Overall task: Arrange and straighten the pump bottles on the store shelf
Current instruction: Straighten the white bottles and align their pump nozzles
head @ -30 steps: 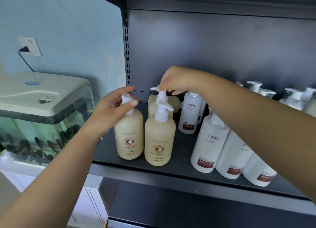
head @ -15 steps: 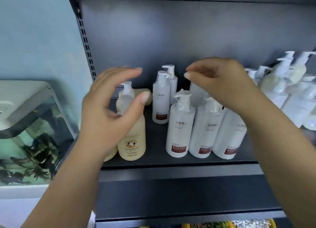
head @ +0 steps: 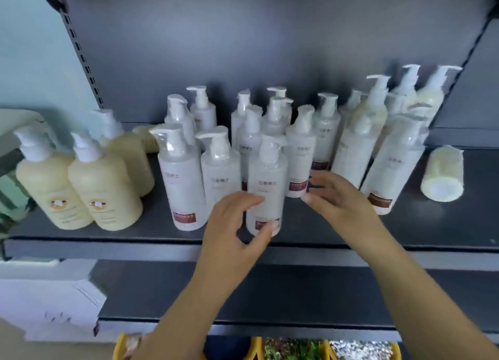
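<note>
Many white pump bottles with dark red labels crowd the middle of the dark shelf [head: 108, 247]. My left hand [head: 235, 224] wraps the lower part of the front white bottle [head: 266, 181], thumb on its label, fingers on its left side. To that bottle's right, my right hand [head: 337, 194] has spread fingers, its fingertips close to another white bottle [head: 299, 154], holding nothing. Three cream pump bottles [head: 105, 189] stand upright at the left end. One cream bottle [head: 442, 176] lies on its side at the right, bottom towards me.
Another cream bottle [head: 145, 140] lies behind the left group. A fish tank [head: 10, 186] sits left of the shelf unit. Below are a lower shelf and yellow bins [head: 256, 346]. Bare shelf shows between the white group and the lying bottle at the right.
Both hands dropped from pump height to the bottles' lower parts. My left hand left the cream bottles and closed on the front white bottle. The view shifted right.
</note>
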`<state>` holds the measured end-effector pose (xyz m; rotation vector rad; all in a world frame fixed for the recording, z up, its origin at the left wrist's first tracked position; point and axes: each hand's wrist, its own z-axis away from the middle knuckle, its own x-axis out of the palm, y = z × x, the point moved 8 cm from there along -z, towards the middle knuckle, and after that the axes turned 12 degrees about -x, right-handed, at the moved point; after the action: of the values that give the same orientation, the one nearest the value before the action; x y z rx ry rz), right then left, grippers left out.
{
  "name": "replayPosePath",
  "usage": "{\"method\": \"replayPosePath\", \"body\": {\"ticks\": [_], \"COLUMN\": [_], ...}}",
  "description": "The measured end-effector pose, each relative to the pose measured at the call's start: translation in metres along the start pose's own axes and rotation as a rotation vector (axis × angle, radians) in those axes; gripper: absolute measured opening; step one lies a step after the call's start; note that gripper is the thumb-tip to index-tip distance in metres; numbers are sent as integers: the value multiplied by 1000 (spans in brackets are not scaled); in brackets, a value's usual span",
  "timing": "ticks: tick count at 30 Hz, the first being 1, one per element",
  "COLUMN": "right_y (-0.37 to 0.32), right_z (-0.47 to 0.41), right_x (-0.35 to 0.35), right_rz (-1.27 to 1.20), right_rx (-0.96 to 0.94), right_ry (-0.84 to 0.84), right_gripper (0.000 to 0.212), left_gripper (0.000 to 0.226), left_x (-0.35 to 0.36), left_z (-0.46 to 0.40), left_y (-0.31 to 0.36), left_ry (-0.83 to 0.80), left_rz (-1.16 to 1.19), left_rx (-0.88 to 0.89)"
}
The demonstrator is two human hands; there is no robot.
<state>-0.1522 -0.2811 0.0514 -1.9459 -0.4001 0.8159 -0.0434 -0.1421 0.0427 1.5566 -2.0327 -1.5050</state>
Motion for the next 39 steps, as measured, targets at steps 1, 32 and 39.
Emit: {"method": "replayPosePath", "body": {"ticks": [1, 32, 39], "right_y": [10, 66, 54], "right_z": [-1, -20, -19], "right_x": [-1, 3, 16], "right_rz": [-4, -336, -380], "right_rx": [11, -9, 10], "right_ry": [-34, 90, -32], "right_gripper": [41, 44, 75], "left_gripper": [22, 56, 113], "left_x": [11, 13, -63], "left_z": [-1, 19, -24], "left_y": [-2, -25, -80], "left_ry": [16, 242, 234], "left_rz": [-9, -161, 57], "left_rx": [-41, -54, -298]}}
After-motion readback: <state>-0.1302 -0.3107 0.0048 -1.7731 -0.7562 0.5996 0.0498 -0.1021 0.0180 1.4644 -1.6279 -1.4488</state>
